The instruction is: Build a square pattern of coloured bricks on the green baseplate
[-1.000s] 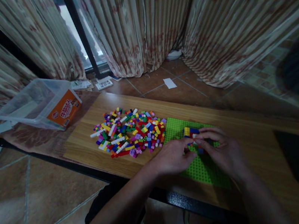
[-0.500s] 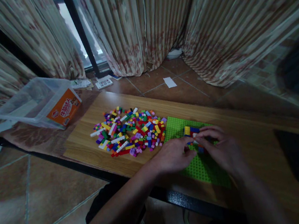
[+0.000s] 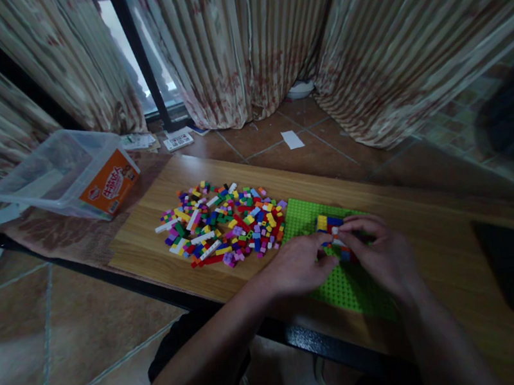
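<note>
Left hand (image 3: 298, 267): bare, with a smooth rounded back and a short, blunt-looking thumb; finer detail such as nails is too small to tell
Left forearm (image 3: 220, 328): bare, slender at the wrist and broadening steadily towards the elbow, the skin plain along its visible length
Right hand (image 3: 387, 256): bare, long-fingered, the knuckles softened by blur
Right forearm (image 3: 440, 332): bare too, its outline dim and smeared in shadow
Legwear (image 3: 176, 342): dark, near black, rounded over a knee, weave and seams lost in the gloom

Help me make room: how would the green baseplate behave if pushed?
Lying flat, the green baseplate would probably slide rather than tip. It looks thin, so likely light. The loose bricks beside it would probably shift if bumped.
</note>
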Demonstrator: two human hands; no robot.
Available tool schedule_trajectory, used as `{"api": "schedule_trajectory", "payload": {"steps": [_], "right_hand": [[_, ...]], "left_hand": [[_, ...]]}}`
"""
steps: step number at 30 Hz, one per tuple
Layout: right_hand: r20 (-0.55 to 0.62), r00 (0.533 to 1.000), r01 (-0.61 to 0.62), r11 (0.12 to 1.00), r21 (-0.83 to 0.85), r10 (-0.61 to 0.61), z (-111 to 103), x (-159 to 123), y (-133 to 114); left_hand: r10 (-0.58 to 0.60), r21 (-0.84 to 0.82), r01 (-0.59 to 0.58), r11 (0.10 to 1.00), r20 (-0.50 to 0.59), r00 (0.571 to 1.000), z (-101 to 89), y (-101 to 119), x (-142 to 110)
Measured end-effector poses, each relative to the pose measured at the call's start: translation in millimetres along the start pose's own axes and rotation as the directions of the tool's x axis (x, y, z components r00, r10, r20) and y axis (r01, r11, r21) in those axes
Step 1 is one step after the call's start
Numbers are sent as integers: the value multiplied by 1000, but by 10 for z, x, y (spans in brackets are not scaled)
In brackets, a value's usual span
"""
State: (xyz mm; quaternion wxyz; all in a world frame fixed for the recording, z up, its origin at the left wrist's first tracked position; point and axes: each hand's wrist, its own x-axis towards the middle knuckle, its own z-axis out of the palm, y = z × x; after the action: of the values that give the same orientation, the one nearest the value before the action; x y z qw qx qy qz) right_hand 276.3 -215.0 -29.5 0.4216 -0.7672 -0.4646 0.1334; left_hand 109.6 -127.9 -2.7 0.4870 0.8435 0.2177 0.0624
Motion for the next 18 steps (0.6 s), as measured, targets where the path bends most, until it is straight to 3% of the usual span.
{"api": "schedule_trajectory", "payload": {"steps": [18], "right_hand": [[12,1000,7,1000,-9,-7,16,50,3]], "left_hand": [[-29,-4,29,1000,-13,1000,21,-6,7]]}}
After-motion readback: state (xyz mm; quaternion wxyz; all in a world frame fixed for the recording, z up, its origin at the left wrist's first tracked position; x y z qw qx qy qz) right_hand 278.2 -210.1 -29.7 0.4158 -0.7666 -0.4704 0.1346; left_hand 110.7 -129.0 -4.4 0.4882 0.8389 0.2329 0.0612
